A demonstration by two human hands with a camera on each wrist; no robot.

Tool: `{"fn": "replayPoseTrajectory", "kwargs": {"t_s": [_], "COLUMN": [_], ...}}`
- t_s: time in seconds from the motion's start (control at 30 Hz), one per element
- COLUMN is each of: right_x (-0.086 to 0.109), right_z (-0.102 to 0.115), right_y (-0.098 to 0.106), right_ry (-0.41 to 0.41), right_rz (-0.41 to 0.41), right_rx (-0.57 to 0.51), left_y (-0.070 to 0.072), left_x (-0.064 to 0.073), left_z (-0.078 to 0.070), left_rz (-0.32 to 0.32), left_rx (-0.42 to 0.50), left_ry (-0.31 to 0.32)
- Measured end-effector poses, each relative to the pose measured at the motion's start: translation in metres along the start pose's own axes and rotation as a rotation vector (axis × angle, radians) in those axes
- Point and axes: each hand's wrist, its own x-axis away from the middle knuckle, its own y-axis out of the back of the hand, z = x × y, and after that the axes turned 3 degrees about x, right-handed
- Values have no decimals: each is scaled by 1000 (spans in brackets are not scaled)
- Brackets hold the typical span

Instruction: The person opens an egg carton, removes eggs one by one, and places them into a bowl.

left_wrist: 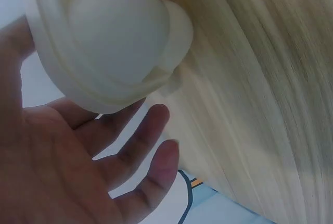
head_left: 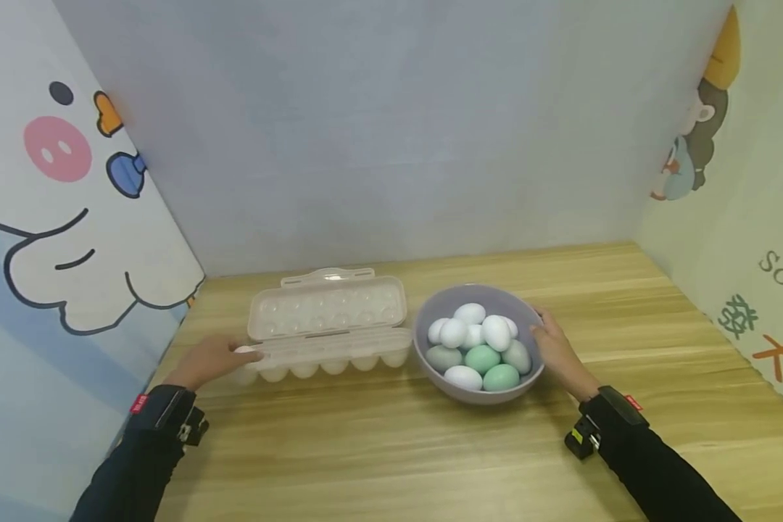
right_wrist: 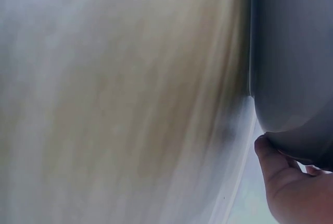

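Note:
A translucent plastic egg carton [head_left: 339, 350] lies on the table with its lid [head_left: 326, 308] tipped back and rounded cups along its front. At the carton's left end, my left hand [head_left: 204, 359] pinches the edge, thumb on top. The left wrist view shows the carton's corner [left_wrist: 119, 36] between thumb and index finger, the other fingers loosely bent below it. To the right stands a grey-purple bowl [head_left: 478, 397] heaped with white eggs [head_left: 496, 333], green eggs [head_left: 482, 359] and greyish ones. My right hand [head_left: 559, 354] grips the bowl's right side at the rim.
The wooden table [head_left: 365, 449] reaches to a plain grey backdrop [head_left: 391, 145]. Cartoon-printed panels stand along the left [head_left: 59, 217] and right [head_left: 724, 254] sides. The bowl sits right beside the carton's right end.

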Motion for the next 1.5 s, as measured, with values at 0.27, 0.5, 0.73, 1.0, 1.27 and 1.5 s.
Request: {"fn": "replayPoseTrajectory", "kwargs": {"t_s": [0.27,0.5,0.73,1.0,1.27,1.5], "right_x": [-1,-1,-2,-3,-3,-3], "right_z": [-4,-3,-1,-4,-4,-4], "right_y": [-1,1,1,1,0,0], "right_ry": [14,8,14,13,1,1], "right_rz": [-25,-13,-11,-6,-10,-14], "right_rx": [-23,-20,-29,-39,-44,-46], "left_y": [3,5,5,6,3,-3], "left_x": [0,-1,-1,-6,-15,-25], "left_z": [-4,-9,-10,-17,-41,-86], "left_rz": [46,-2,-49,-132,-158,-218], "left_rx": [28,-11,-34,1,17,81], "left_ry": [40,28,35,-2,-14,-185]}}
